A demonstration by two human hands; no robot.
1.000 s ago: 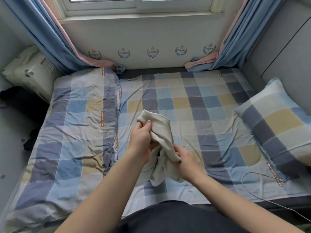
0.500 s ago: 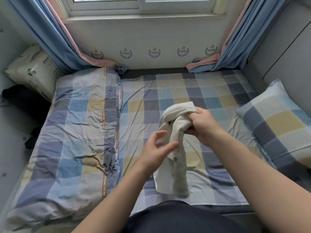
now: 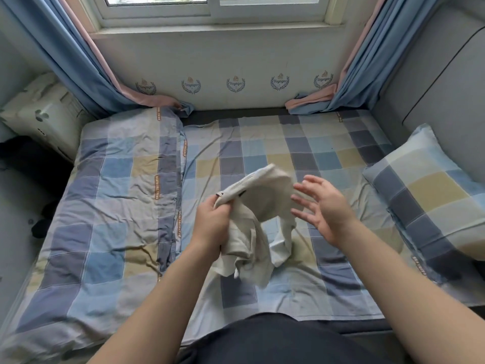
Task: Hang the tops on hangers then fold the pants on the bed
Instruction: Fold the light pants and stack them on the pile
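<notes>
Checked pillow (image 3: 430,195) at right, blue curtains (image 3: 86,69) either side of window (image 3: 210,6).

Torso: dark navy garment (image 3: 283,340), plain, softly creased.
Forearms: left forearm (image 3: 162,292), right forearm (image 3: 393,271), both bare.
Grips: left grip (image 3: 212,224) and right grip (image 3: 325,208), bare.

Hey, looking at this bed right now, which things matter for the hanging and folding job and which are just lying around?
In the job: cream cloth garment, gripped by the left hand; open right hand beside it; checked bed sheet.
Just there: folded checked quilt; checked pillow; blue and pink curtains; cream printed bag.
</notes>
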